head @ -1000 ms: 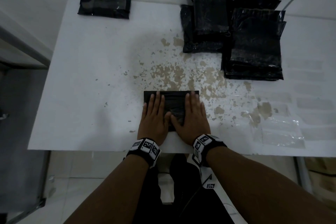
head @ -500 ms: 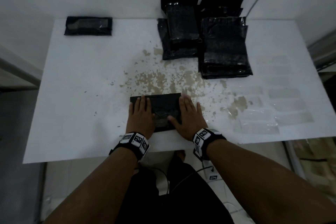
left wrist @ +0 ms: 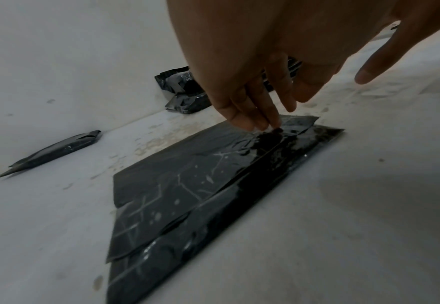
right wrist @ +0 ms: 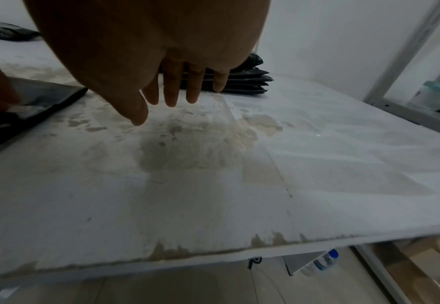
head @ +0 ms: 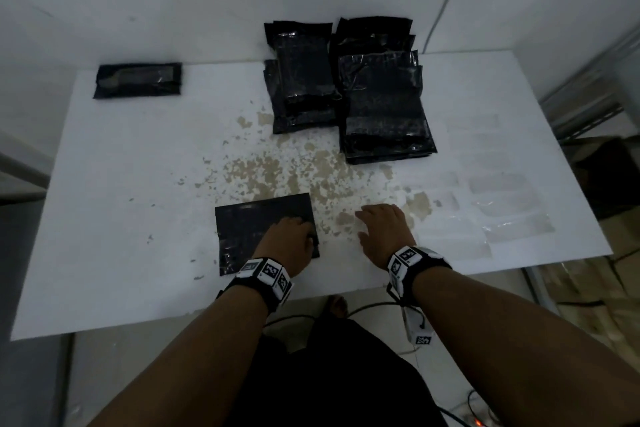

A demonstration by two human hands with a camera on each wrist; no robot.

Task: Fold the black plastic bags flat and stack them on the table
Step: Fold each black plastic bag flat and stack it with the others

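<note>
A folded black plastic bag (head: 256, 229) (left wrist: 187, 185) lies flat near the front edge of the white table (head: 121, 218). My left hand (head: 291, 236) (left wrist: 278, 102) is on its right part, with straight fingertips (left wrist: 255, 123) touching the top layer near the far corner and the thumb held apart. My right hand (head: 381, 232) (right wrist: 171, 92) hovers over bare table just right of the bag (right wrist: 31, 98), fingers spread, holding nothing. One folded bag (head: 138, 80) (left wrist: 57, 150) lies at the back left. Two piles of unfolded black bags (head: 384, 107) (head: 304, 80) sit at the back centre.
A worn, stained patch (head: 277, 173) marks the table's middle. Clear plastic sheets (head: 512, 218) lie flat on the right side. A metal shelf frame (right wrist: 408, 61) with a teal-lidded container (right wrist: 431, 94) stands to the right. A bottle (right wrist: 322, 261) lies under the table.
Both hands were pressing flat on the folded bag. The right hand has lifted off and moved right; the left hand has shifted to the bag's right part.
</note>
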